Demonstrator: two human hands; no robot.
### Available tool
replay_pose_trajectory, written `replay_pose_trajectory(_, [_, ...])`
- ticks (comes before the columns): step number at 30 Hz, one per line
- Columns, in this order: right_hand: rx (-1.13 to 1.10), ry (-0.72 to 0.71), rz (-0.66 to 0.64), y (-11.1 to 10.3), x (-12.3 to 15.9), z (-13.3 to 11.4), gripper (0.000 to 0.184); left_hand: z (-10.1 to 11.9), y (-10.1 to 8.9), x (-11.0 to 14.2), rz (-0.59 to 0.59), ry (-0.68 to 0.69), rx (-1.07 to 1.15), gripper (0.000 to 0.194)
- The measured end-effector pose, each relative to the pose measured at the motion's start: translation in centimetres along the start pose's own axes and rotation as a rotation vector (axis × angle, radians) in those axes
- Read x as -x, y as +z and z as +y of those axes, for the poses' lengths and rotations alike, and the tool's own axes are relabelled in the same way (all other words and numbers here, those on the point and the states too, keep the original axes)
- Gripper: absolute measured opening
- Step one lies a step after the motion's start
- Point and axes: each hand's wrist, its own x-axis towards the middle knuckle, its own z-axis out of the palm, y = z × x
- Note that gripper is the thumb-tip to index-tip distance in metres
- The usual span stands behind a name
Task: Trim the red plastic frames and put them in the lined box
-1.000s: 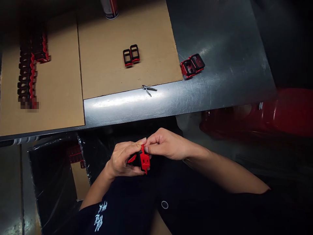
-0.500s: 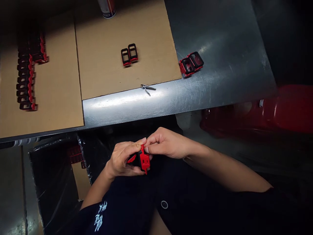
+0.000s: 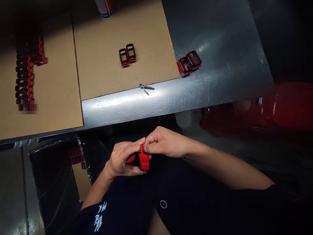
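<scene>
My left hand (image 3: 122, 160) and my right hand (image 3: 165, 143) meet above my lap, both holding a red-and-black plastic part (image 3: 144, 160). The left fingers wrap around its lower side and the right fingertips pinch its top edge. Part of it is hidden by my fingers. Beyond the table edge, out of reach of both hands, a pair of black-and-red plastic frames (image 3: 127, 54) lies on a cardboard sheet (image 3: 117, 65). A small pair of metal nippers (image 3: 146, 87) rests at the cardboard's front edge.
Another joined pair of frames (image 3: 189, 63) sits on the steel table (image 3: 156, 104). A long double row of frames (image 3: 25, 75) lies on cardboard at left, and a spray can (image 3: 104, 8) stands at the back. Below left is a plastic-lined bin (image 3: 53, 176); a large red object (image 3: 269, 111) is at right.
The whole table scene has drifted slightly left in view as my head turned. My hands still hold the red part, with almost no visible movement.
</scene>
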Motion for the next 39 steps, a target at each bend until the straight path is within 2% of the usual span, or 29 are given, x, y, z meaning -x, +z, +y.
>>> replay_pose_trajectory(3, [0.017, 0.011, 0.007, 0.07, 0.01, -0.04, 0.022, 0.04, -0.04, 0.07, 0.002, -0.003, -0.003, 0.088])
replay_pose_trajectory(9, [-0.017, 0.010, -0.102, -0.65, 0.40, 0.08, 0.023, 0.19, -0.06, -0.05, -0.004, 0.003, -0.004, 0.089])
replay_pose_trajectory(17, [0.023, 0.016, -0.014, 0.04, 0.08, 0.17, 0.022, 0.32, -0.14, 0.02, -0.010, -0.009, -0.045, 0.083])
replay_pose_trajectory(24, [-0.034, 0.000, -0.100, -0.54, 0.48, 0.38, 0.024, 0.20, -0.18, 0.09, -0.017, 0.011, 0.000, 0.089])
replay_pose_trajectory(30, [0.064, -0.016, -0.016, -0.19, 0.35, 0.39, 0.023, 0.19, -0.21, 0.08, -0.023, 0.004, -0.011, 0.087])
replay_pose_trajectory(36, [-0.104, -0.024, -0.145, -0.62, 0.45, 0.44, 0.025, 0.36, -0.23, -0.13, -0.018, -0.009, -0.018, 0.088])
replay_pose_trajectory(39, [-0.048, -0.032, -0.081, -0.49, 0.51, 0.37, 0.020, 0.28, -0.26, -0.33, -0.018, 0.007, -0.019, 0.087])
